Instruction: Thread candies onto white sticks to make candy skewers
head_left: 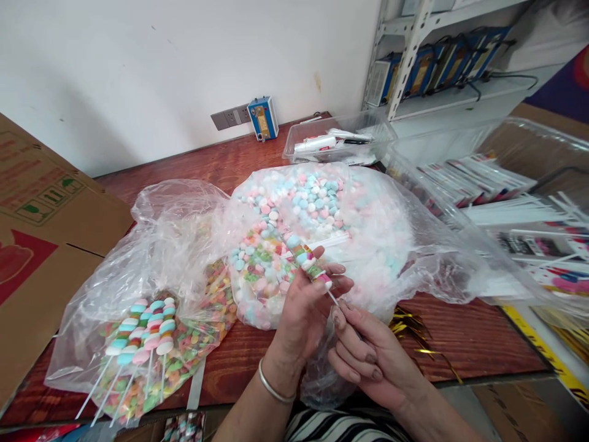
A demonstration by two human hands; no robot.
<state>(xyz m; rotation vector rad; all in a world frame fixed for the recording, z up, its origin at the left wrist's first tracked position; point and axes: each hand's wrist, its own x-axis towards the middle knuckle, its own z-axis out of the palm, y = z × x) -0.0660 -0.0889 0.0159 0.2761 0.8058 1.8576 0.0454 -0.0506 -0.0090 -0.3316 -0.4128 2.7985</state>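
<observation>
My left hand (304, 307) is wrapped round a candy skewer (304, 255), a stack of pastel marshmallows and gummy rings threaded on a white stick. My right hand (368, 350) pinches the bare lower end of that white stick (332, 298). Just beyond my hands lies a large clear bag of pink, blue and white marshmallows (317, 199), with gummy rings (262, 255) and a few white sticks (332, 240) on top. To the left, several finished-looking candy skewers (147, 328) rest on a clear bag of coloured gummy rings (184, 350).
A cardboard box (50, 245) stands at the left edge. Behind the bags sits a clear plastic tray (294, 156) with white tubes. A big clear bin (442, 215) with packets and sticks is at right. Gold tinsel (411, 334) lies on the red-brown table (478, 344).
</observation>
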